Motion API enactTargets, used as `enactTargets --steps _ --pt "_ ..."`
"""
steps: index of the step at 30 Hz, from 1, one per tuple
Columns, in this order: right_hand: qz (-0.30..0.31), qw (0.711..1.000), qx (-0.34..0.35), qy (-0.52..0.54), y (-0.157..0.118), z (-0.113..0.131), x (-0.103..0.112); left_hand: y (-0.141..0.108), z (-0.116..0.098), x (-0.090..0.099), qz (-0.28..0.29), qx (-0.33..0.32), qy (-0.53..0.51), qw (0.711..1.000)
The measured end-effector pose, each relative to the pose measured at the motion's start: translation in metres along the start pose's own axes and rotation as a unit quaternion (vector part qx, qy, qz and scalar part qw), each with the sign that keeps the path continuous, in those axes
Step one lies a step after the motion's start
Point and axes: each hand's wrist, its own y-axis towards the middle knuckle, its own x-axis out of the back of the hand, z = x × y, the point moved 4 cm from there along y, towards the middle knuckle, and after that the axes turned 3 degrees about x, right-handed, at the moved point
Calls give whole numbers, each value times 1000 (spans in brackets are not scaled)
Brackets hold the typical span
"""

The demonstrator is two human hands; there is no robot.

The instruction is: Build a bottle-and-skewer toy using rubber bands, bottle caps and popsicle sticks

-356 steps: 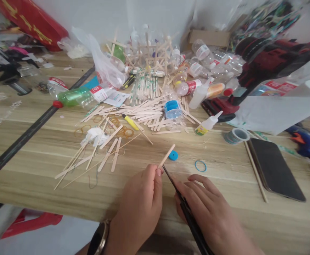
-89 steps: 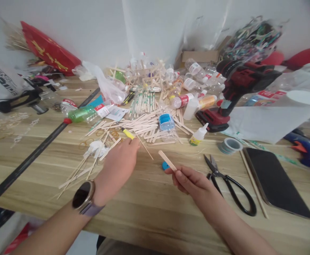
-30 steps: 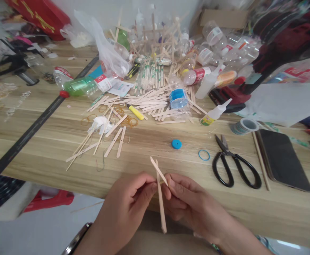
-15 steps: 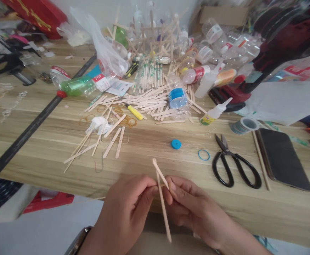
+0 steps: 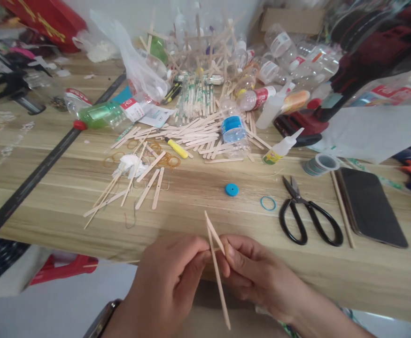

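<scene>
Two wooden craft sticks meet at their far ends in a narrow V above the table's front edge. One craft stick [image 5: 221,295] runs long toward me; the other craft stick [image 5: 215,235] slants to the right. My left hand [image 5: 172,277] is closed, thumb and forefinger pinched at the side of the long stick. Closed too, my right hand [image 5: 261,274] pinches the near end of the slanted stick. A small pale piece spans the gap between the sticks near my fingertips; its kind is unclear. Beyond lie a blue round cap [image 5: 231,189] and a blue rubber band [image 5: 267,203].
Black-handled scissors [image 5: 309,211], a phone [image 5: 370,206] and a thin wooden rod [image 5: 343,211] lie to the right. Further back are a glue bottle [image 5: 283,148], a tape roll [image 5: 321,164], a yellow-handled tool [image 5: 176,148], heaped craft sticks [image 5: 194,131] and plastic bottles [image 5: 233,129].
The long stick's near end has swung slightly down and right, and the sticks' far tips line up more closely. The view has shifted a little; both hands keep their pinch.
</scene>
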Motion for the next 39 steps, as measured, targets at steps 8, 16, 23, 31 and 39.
enactTargets --steps 8,16,23,31,39 --pt "-8 1000 -3 -11 -1 0 4 3 -3 -3 2 -13 29 999" --pt "12 1000 3 -11 -3 1 5 5 -4 -5 57 14 2 998" --pt "-4 1000 -9 20 -6 -1 4 2 -9 -10 -27 -62 119 991" --pt "46 998 -31 -12 -7 3 9 7 -8 -7 57 -15 20 998" --pt "22 999 -36 -6 -11 1 7 4 -9 -10 28 -76 82 993"
